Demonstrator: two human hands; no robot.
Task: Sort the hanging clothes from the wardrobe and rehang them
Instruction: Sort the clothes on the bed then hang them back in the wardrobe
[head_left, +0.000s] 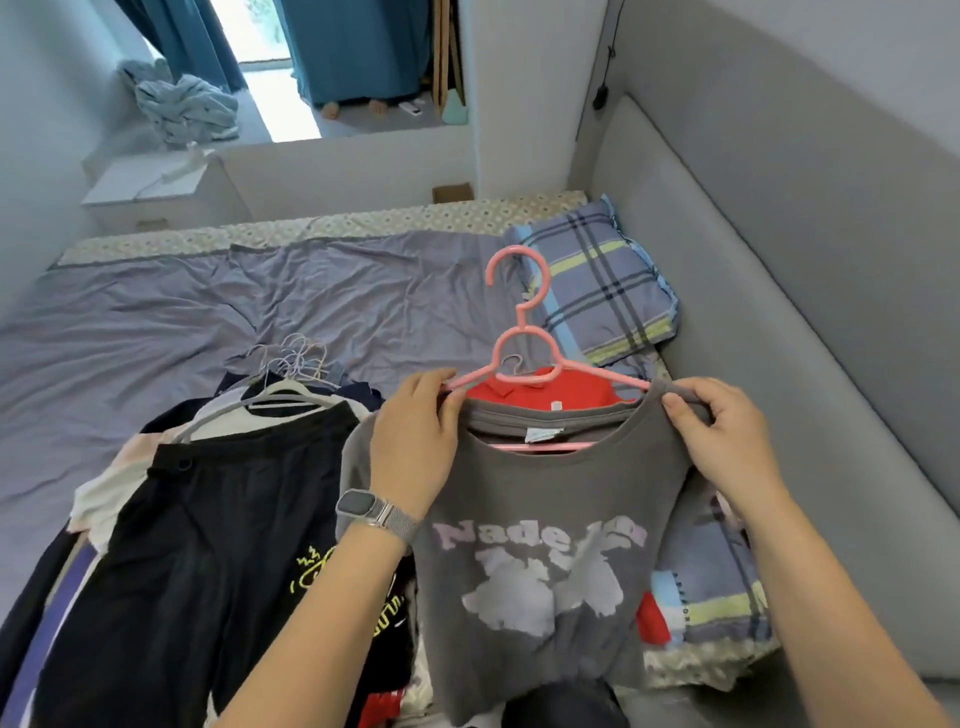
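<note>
From the head view, the left hand (415, 441) pinches the pink hanger (524, 358) and the shoulder of the grey T-shirt (540, 525), held above the bed (208, 291). The right hand's (722, 431) grip pinches the other shoulder. A clothes pile (208, 519) lies just left.

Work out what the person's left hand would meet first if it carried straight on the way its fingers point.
Probably the red collared shirt lying just beyond the left hand, then the purple bedsheet; depth is uncertain.
</note>
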